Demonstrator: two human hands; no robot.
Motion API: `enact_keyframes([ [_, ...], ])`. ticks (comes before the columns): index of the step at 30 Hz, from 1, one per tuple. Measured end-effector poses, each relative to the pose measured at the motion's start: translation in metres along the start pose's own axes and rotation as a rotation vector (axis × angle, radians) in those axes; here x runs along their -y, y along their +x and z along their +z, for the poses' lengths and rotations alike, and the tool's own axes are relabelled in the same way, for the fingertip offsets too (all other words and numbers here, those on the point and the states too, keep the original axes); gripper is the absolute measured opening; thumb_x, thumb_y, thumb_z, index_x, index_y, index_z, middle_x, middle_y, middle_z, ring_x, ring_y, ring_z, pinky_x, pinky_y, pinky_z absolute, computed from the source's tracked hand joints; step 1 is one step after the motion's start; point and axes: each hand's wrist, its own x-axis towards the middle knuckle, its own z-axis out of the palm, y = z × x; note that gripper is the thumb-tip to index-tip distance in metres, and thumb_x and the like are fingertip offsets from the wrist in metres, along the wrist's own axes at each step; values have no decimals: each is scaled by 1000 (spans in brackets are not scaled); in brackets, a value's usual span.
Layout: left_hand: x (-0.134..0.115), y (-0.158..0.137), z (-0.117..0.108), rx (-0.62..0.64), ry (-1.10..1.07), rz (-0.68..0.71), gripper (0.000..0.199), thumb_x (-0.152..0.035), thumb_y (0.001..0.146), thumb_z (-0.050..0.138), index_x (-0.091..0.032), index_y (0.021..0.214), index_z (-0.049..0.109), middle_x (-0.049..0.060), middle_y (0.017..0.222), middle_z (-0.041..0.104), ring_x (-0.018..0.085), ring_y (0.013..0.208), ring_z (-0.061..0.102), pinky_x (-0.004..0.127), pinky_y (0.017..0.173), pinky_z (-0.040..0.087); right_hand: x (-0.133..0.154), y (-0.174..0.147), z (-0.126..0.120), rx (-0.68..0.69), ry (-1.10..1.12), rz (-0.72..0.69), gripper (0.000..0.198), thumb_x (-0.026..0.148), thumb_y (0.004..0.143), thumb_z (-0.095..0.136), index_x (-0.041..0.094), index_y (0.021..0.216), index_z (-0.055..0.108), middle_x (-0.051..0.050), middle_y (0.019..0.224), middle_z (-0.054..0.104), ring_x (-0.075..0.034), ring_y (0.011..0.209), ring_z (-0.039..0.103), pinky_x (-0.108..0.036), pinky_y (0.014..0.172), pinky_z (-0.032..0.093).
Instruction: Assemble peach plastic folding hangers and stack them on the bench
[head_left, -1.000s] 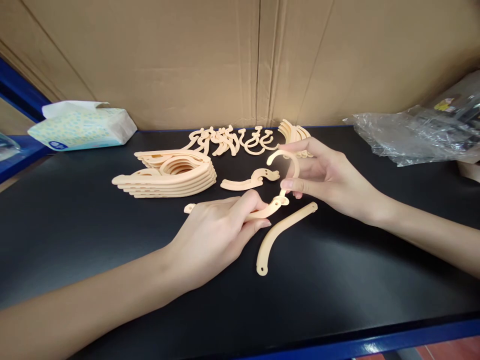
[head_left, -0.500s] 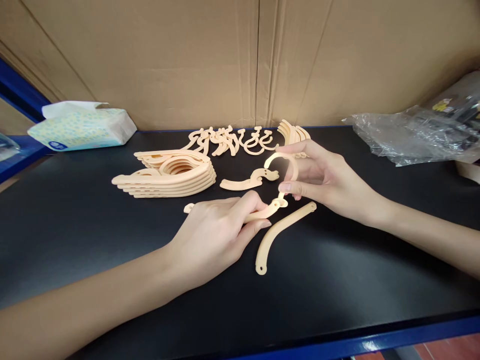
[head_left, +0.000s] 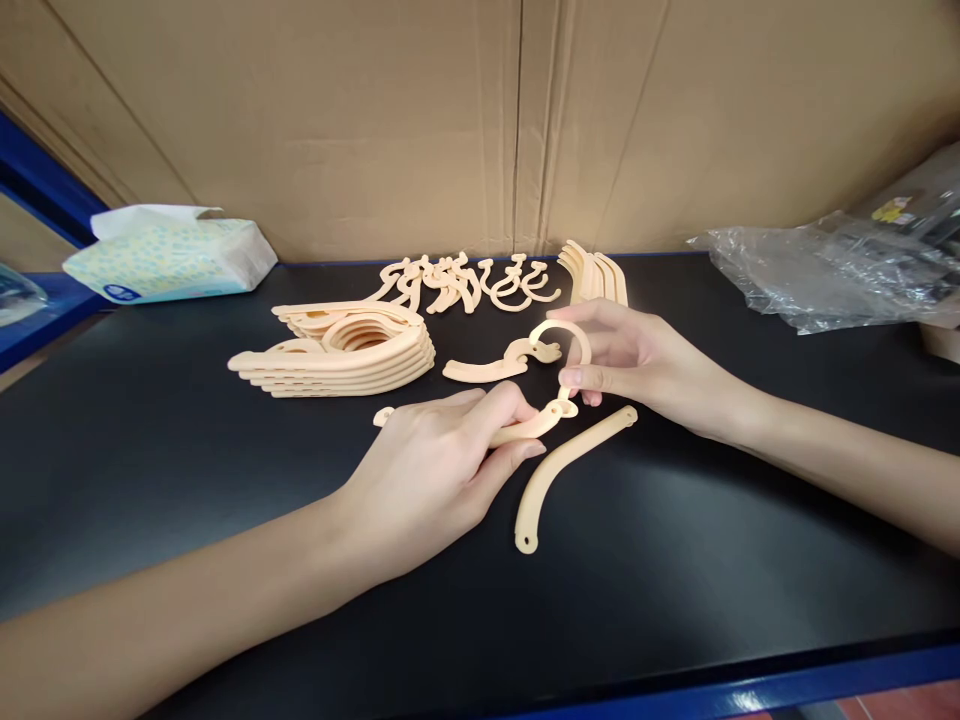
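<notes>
My left hand (head_left: 442, 465) is closed around a peach-coloured plastic hanger arm (head_left: 529, 427), whose holed end points right. My right hand (head_left: 630, 360) pinches a curved hanger hook (head_left: 576, 335) of the same colour, its thumb on the shank. The base of the hook meets the holed end of the arm; whether they are joined I cannot tell. A loose curved hanger arm (head_left: 559, 475) lies on the table just right of my left hand. Behind my hands rests a notched, S-shaped hanger piece (head_left: 499, 365).
Nested hanger parts (head_left: 337, 355) are stacked at left. Farther back lie a pile of small pieces (head_left: 435, 280), loose hooks (head_left: 514, 285) and stacked arms (head_left: 596, 272). A tissue pack (head_left: 172, 255) stands at back left, clear plastic bags (head_left: 810, 270) at right. Cardboard (head_left: 375, 120) walls the back.
Both hands keep their grips, with the hook still at the arm's end. My right hand's fingers have shifted slightly on the hook. The whole view has moved a little.
</notes>
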Motion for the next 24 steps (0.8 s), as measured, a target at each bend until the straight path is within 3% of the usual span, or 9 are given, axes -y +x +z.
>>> enact_keyframes([
  [12,1,-2,-1,-11,5,-29,7,-26,95,52,-20,93,56,-4,83,69,11,68,67,21,55,41,-5,0,0,30,50,4,49,30,77,76,19,118,52,2,80,66,-14,70,65,-30,63,53],
  [24,0,-1,-3,20,19,-40,8,-26,94,53,-21,90,56,-6,78,70,11,62,64,21,51,36,-6,0,-1,43,93,-24,46,24,75,78,21,112,51,7,70,61,-11,65,63,-26,61,53],
])
